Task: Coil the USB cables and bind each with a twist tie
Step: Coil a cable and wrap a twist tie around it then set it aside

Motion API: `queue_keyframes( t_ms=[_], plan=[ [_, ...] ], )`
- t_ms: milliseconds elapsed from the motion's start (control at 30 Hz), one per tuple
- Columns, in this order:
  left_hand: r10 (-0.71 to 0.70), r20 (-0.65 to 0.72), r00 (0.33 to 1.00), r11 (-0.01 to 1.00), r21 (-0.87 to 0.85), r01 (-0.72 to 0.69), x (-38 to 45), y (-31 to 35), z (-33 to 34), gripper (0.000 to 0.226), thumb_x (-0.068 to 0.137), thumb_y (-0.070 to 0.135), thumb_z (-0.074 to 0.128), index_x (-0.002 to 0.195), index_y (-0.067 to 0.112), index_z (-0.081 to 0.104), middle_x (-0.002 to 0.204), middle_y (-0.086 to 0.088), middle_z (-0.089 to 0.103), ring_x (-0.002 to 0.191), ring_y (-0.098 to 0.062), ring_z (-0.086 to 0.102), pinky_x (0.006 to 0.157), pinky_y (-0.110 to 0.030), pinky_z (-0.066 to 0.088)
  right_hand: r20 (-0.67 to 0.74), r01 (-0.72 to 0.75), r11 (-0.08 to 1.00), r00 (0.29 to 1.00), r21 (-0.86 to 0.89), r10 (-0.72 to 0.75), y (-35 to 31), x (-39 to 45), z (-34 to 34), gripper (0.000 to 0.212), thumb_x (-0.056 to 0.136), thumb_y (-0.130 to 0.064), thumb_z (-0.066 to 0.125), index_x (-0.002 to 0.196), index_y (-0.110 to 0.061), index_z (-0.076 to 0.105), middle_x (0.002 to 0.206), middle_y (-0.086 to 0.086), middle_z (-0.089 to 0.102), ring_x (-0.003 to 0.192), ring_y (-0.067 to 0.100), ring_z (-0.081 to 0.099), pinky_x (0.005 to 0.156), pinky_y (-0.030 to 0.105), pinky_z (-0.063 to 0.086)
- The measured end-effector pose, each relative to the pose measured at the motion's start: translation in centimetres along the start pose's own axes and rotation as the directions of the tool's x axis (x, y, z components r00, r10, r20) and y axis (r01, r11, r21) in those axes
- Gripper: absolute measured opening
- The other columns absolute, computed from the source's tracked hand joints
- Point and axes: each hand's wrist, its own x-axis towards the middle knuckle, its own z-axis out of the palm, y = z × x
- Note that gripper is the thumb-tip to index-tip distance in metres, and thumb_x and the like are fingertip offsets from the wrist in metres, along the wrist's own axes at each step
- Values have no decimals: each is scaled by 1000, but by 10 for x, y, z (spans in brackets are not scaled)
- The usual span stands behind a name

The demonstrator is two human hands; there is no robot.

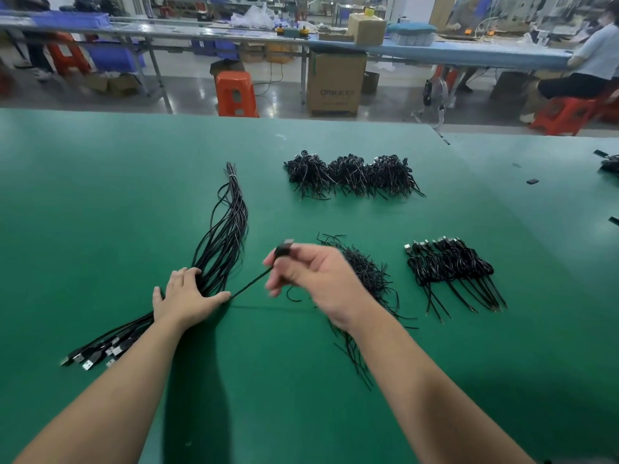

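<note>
1. Now your left hand point(182, 294) presses flat on the uncoiled cable bundle point(225, 236), left of centre frame.
2. Your right hand point(315, 279) pinches one black cable point(249, 285) by its plug, drawn taut.

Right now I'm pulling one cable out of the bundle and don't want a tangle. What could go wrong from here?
1. The right hand draws the single cable taut from under the left hand; if that press slackens, the uncoiled bundle may drag along.
2. The right forearm hangs over the twist-tie pile and could scatter it.
</note>
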Motion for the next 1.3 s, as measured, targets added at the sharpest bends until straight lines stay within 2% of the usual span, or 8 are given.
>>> queue_keyframes(
  t_ms=[100, 267, 367, 567, 933, 1133, 1233, 1300],
  plan=[
    [5, 5, 1000, 1000, 13, -5, 0, -1, 1, 98, 71, 84, 49, 149, 31, 24, 163, 2, 15, 151, -14, 11, 122, -52, 1, -116, 82, 989, 991, 123, -67, -23, 5, -14, 13, 82, -35, 67, 85, -29, 77, 85, -11, 73, 78, 7, 63, 83, 19, 50],
    [1, 29, 1000, 1000, 29, -1, 1, -1, 1, 100, 72, 84, 49, 152, 30, 20, 165, 2, 10, 153, -14, 4, 122, -52, 0, -150, 199, 855, 978, 479, -143, -55, 15, -30, 16, 89, -29, 61, 90, -15, 70, 82, 6, 68, 81, 24, 69, 86, 45, 56],
    [1, 33, 999, 999, 37, -3, 0, 0, 1, 98, 75, 80, 50, 153, 30, 19, 166, 2, 9, 153, -14, 3, 122, -52, 0, -235, 271, 800, 957, 536, -168, -73, 19, -42, 18, 95, -31, 57, 95, -15, 65, 73, 0, 59, 65, 15, 59, 71, 35, 56],
    [12, 31, 999, 999, 35, -13, -2, 1, -1, 87, 81, 69, 52, 153, 29, 22, 166, 1, 10, 153, -16, 3, 122, -52, 0, -350, 300, 726, 933, 619, -87, -82, 29, -55, 26, 105, -26, 42, 105, -11, 64, 63, -4, 39, 52, 8, 26, 48, 21, 25],
    [6, 28, 1000, 999, 42, -7, -7, 3, -1, 75, 87, 54, 47, 153, 29, 23, 166, 0, 11, 153, -17, 2, 121, -52, -1, -465, 503, 517, 859, 693, -212, -117, 12, -104, 26, 106, -19, 41, 105, -8, 63, 68, 0, 48, 51, 7, 34, 45, 19, 32],
    [-19, 76, 997, 1000, -3, 19, -6, 4, -6, 72, 84, 30, 50, 152, 27, 26, 165, -2, 14, 153, -19, 5, 122, -53, 0, -444, 335, 821, 889, 462, -113, -101, 20, -101, 37, 107, -37, 37, 99, -17, 67, 60, -7, 30, 47, 6, 20, 39, 20, 21],
    [-88, 83, 993, 996, 12, 87, -11, 16, -14, 74, 80, 15, 50, 150, 25, 30, 163, -10, 15, 152, -25, 3, 121, -55, 0, -385, 147, 911, 923, 386, 15, -73, 21, -85, 33, 106, -24, 38, 97, -4, 63, 60, -6, 37, 48, 7, 25, 40, 20, 25],
    [-14, -36, 999, 992, 126, 19, -18, 35, -19, 69, 80, 11, 52, 147, 21, 38, 162, -15, 17, 152, -29, 3, 121, -53, 0, -346, 62, 940, 936, 335, 62, -54, 20, -73, 25, 103, -14, 39, 99, -2, 61, 63, -4, 45, 50, 8, 30, 43, 20, 27]
  ],
)
